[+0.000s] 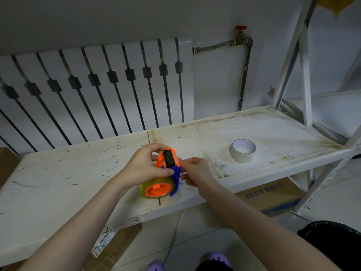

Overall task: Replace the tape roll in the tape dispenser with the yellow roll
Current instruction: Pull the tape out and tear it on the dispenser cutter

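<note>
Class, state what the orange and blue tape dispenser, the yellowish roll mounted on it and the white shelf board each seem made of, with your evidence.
The orange and blue tape dispenser: likely moulded plastic, smooth, saturated colour. The yellowish translucent tape roll: probably glossy plastic film; see-through with a sheen. The white shelf board: probably painted metal, given rust-like stains and scratches.

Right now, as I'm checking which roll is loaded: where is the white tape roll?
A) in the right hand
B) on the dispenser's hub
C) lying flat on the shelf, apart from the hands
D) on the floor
C: the white tape roll lies flat on the shelf to the right, untouched, while the left hand holds the dispenser carrying the yellow roll.
</note>
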{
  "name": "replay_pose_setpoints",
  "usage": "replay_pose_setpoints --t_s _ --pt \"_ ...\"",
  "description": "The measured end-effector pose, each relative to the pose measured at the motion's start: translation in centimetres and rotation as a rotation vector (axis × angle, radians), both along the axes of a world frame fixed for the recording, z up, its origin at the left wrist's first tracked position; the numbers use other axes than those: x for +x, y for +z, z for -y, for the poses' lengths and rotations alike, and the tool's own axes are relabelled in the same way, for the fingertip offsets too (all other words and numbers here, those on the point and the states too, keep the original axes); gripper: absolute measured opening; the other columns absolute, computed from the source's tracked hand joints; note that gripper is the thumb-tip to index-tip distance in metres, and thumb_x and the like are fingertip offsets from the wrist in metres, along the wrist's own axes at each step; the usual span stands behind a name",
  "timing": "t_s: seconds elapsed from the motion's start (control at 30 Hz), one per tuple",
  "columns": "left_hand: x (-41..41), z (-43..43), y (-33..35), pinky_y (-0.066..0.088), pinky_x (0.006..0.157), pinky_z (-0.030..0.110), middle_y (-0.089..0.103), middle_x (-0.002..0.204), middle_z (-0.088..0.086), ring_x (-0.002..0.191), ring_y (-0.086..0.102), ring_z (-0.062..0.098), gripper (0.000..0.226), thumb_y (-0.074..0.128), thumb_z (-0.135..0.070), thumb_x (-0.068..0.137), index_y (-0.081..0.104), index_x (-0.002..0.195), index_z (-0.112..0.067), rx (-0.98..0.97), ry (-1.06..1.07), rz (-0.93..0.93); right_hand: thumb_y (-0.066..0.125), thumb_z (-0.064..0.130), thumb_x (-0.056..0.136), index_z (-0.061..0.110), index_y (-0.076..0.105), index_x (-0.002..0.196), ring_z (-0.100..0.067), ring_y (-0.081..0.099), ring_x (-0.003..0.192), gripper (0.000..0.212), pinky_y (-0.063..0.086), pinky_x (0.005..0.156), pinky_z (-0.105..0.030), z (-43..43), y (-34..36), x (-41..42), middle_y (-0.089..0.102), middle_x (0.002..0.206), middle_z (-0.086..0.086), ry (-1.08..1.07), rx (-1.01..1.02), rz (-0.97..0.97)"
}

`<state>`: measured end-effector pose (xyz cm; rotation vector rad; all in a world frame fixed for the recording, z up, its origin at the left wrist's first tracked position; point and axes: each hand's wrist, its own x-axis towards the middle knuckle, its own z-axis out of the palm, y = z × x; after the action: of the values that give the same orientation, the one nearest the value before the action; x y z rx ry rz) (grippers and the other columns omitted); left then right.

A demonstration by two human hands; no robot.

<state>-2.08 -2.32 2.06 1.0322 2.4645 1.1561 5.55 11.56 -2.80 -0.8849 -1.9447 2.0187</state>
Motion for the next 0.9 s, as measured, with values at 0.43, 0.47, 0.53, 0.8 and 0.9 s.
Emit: replay_pose_setpoints --t_s 0.43,0.47,0.53,0.8,0.9 --pt "-0.8 2.1 -0.3 0.052 0.088 0.027 0.060 0.109 -0.004 0.105 0.061 0.016 0.063 0.084 -0.026 0.054 0.062 0.112 -0.021 0.142 -0.014 0.082 0.030 0.043 0.098 0.030 0.031 0.143 0.009 0.045 0.121 0.048 0.046 0.098 -0.016 3.1 -2.4 2.9 0.043 0.129 0.029 0.328 0.248 -0.404" --pt "-0.7 2.1 -0.2 0.051 0.087 0.026 0.060 0.109 -0.004 0.105 0.061 0.016 0.061 0.082 -0.027 0.053 0.063 0.111 -0.022 0.152 -0.012 0.084 0.028 0.049 0.096 0.032 0.029 0.145 0.004 0.044 0.126 0.051 0.045 0.103 -0.024 3.4 -2.9 2.7 0.044 0.135 0.023 0.357 0.218 -0.406" --pt "-0.7 2.1 -0.3 0.052 0.083 0.025 0.060 0.109 -0.004 0.105 0.061 0.017 0.057 0.082 -0.025 0.054 0.062 0.108 -0.026 0.165 -0.005 0.095 0.025 0.059 0.094 0.039 0.024 0.146 -0.001 0.039 0.133 0.056 0.040 0.109 -0.032 3.7 -3.7 2.6 0.039 0.146 0.014 0.370 0.215 -0.353" --pt "-0.8 2.0 -0.2 0.049 0.068 0.012 0.059 0.107 -0.007 0.096 0.060 0.006 0.048 0.081 -0.007 0.067 0.060 0.104 -0.029 0.167 0.037 0.118 0.017 0.069 0.088 0.042 0.015 0.147 -0.001 0.025 0.141 0.065 0.029 0.114 -0.029 3.9 -3.6 2.7 0.025 0.154 0.018 0.395 0.292 -0.311" --pt "-0.9 1.8 -0.2 0.051 0.072 0.023 0.060 0.106 -0.005 0.097 0.062 0.012 0.054 0.086 -0.017 0.062 0.062 0.111 -0.022 0.156 0.081 0.150 0.028 0.070 0.086 0.032 0.032 0.143 -0.007 0.042 0.132 0.069 0.039 0.108 -0.030 3.2 -4.3 2.7 0.045 0.143 0.008 0.378 0.275 -0.231"
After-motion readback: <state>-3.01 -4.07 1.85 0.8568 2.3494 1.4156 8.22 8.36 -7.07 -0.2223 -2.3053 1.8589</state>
